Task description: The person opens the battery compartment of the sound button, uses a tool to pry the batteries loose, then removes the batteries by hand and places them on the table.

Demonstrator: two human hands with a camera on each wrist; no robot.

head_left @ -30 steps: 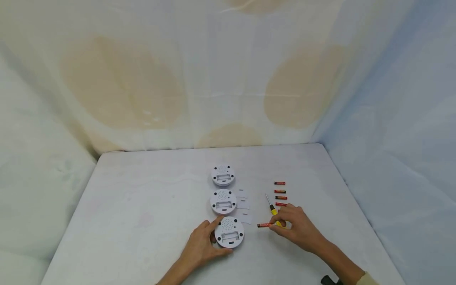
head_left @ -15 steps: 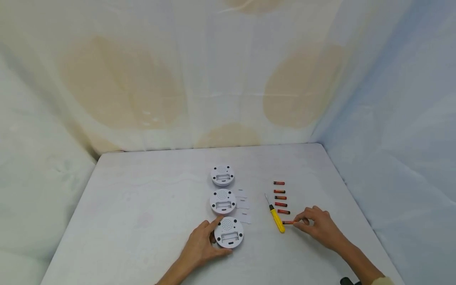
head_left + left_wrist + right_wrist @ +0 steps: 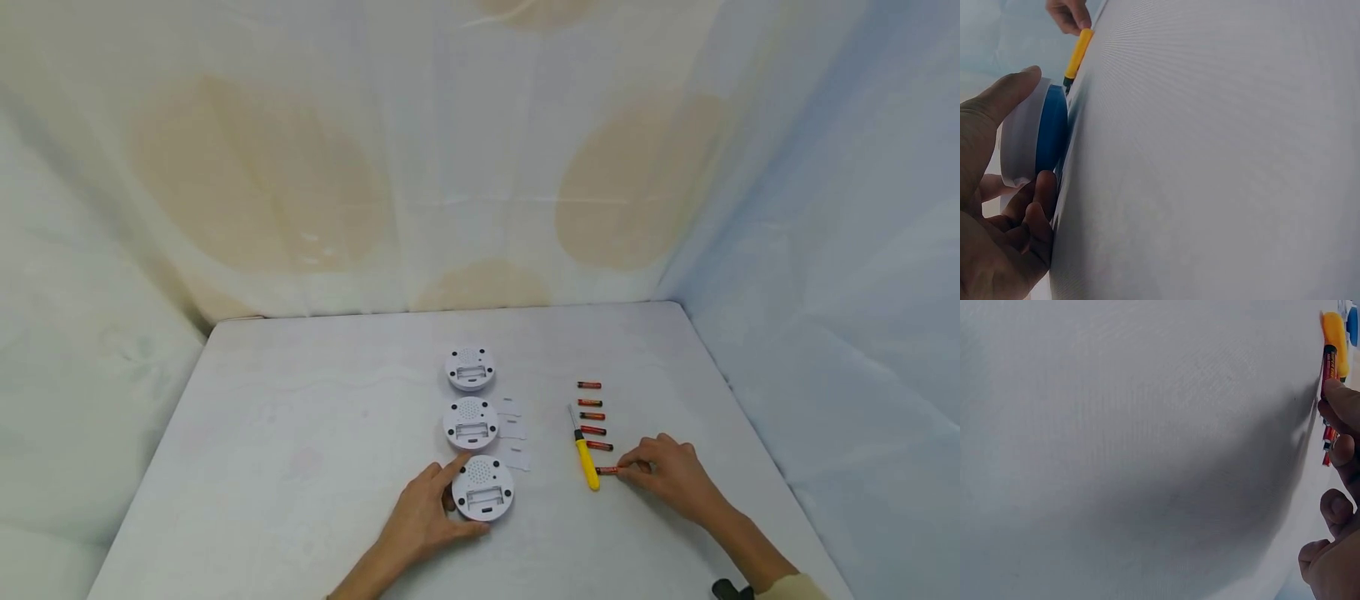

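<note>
My left hand (image 3: 425, 515) grips the nearest round white device (image 3: 483, 489) by its rim, thumb at the front and fingers round the left side. Its battery compartment faces up, with no battery in it; the left wrist view shows a blue lower part (image 3: 1052, 129). At the right, my right hand (image 3: 671, 475) pinches the end of a red and black battery (image 3: 607, 471) between thumb and fingers. That battery lies low at the table, its other end by the yellow handle of a screwdriver (image 3: 587, 462). Several more batteries (image 3: 593, 431) form a column beyond it.
Two more round white devices, a middle one (image 3: 470, 423) and a far one (image 3: 470, 370), stand in line behind the held one. Thin white covers (image 3: 513, 428) lie to their right. The white table (image 3: 300, 450) is walled by hanging sheets.
My right hand has moved right with the battery, down to the near end of the battery column. The screwdriver's tip has swung slightly right. My left hand stays on the device.
</note>
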